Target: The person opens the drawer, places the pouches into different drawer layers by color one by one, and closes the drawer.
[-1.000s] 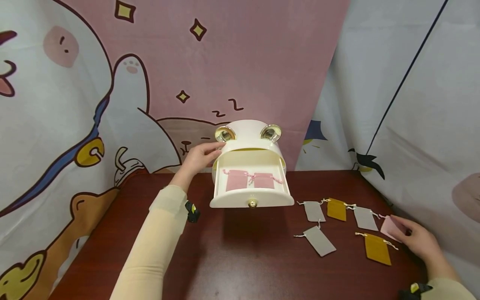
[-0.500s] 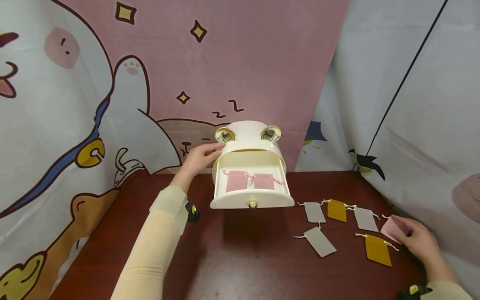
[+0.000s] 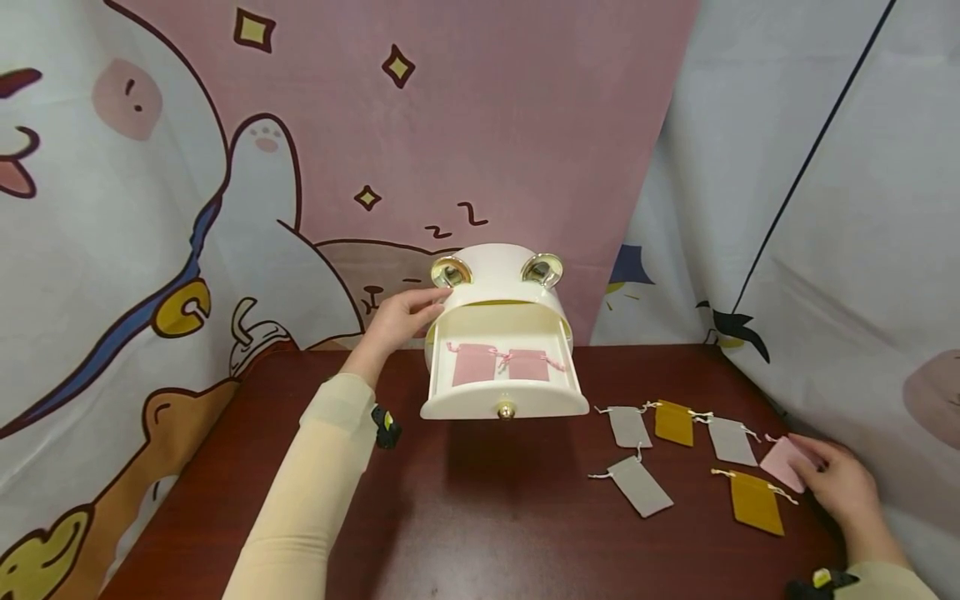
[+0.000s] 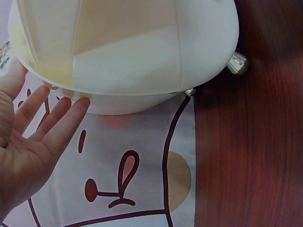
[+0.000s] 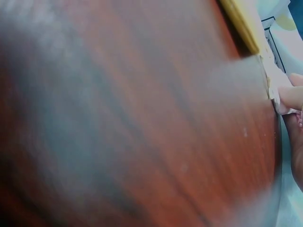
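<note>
A white box with gold-rimmed knobs on top has its drawer pulled out. In that drawer lie two pink drawstring pouches, one on the left and one on the right. Against the box's left side rests my left hand; the left wrist view shows its fingers extended, tips at the box's edge. Over at the table's right, my right hand pinches a pink drawstring pouch by its right side. The right wrist view catches only part of that hand.
Left of the right hand lie grey pouches and a mustard pouch in a row. A further grey pouch and mustard pouch lie nearer. Printed cloth hangs behind the dark wooden table.
The right hand's grip on the pink pouch has shifted slightly, and the pouch now looks flatter, showing more of its face. The left hand and the drawer stay as they were.
</note>
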The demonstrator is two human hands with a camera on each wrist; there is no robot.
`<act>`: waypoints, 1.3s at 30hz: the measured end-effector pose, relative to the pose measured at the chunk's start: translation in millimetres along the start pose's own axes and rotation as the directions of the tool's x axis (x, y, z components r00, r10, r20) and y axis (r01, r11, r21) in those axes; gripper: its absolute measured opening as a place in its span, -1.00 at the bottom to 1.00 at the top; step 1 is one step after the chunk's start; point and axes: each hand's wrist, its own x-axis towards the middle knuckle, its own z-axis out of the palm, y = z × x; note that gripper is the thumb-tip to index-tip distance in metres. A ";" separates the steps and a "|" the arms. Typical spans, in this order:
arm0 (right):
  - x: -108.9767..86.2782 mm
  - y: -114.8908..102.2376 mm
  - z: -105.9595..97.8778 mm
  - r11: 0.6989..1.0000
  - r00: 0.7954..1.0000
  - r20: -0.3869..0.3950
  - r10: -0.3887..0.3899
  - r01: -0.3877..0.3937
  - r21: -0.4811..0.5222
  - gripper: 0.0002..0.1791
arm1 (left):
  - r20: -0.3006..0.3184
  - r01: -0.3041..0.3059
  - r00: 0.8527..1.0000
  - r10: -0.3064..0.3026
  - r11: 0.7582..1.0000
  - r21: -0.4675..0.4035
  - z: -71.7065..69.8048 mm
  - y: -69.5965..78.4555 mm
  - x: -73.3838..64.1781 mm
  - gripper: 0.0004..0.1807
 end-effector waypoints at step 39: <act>17.0 -81.2 -21.6 0.979 0.937 -0.318 -0.143 0.182 0.096 -0.78 | 0.001 -0.004 1.000 0.004 1.000 0.013 0.1 1.0 -0.9 -0.58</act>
